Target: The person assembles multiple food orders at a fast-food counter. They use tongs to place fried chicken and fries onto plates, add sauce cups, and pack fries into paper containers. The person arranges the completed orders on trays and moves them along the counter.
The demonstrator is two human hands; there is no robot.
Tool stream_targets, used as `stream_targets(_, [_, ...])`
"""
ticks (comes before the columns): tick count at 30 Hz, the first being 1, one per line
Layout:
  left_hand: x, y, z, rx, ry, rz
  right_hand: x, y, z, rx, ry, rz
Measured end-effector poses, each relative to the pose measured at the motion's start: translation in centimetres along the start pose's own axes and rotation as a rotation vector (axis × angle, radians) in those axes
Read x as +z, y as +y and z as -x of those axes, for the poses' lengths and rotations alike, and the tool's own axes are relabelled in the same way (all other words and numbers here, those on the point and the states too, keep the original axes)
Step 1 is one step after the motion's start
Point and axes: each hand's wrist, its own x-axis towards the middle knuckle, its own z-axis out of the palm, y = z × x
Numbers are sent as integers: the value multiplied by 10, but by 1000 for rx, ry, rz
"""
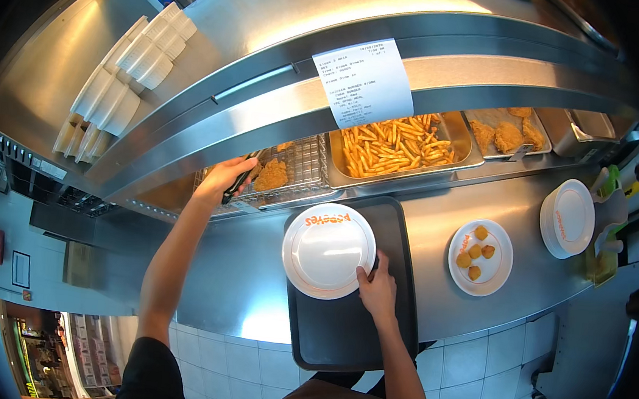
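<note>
My left hand (221,179) reaches under the metal shelf, its fingers wrapped round dark-handled tongs (240,183). Beside the tongs lies a piece of fried chicken (271,175) on a wire rack (306,164). The tips of the tongs are hard to make out, so I cannot tell whether they touch the chicken. My right hand (377,287) grips the right rim of a white plate (327,255), thumb on top. Nothing lies on this plate, which is over the far part of a black tray (346,335).
Right of the rack are a pan of fries (398,147) and a tray of fried chicken (509,135). A plate with several nuggets (502,263) and stacked plates (567,220) stand rightward. A paper receipt (363,82) hangs off the shelf; white containers (108,101) stand left.
</note>
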Motion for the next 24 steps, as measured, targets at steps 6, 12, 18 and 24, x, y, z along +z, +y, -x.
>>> stream_targets(6, [-12, -62, 124, -28, -55, -37, 4, 7, -1, 28, -56, -180])
stream_targets(12, [54, -151, 164, -267, -220, 88, 2, 8, -2, 74, -78, -208])
stream_targets(18, [42, -100, 229, -224, 95, -273, -79, 35, 48, -134, 61, -88])
stream_targets(24, [165, 43, 211, 519, -90, -393, -187, 110, 113, -121, 73, -115])
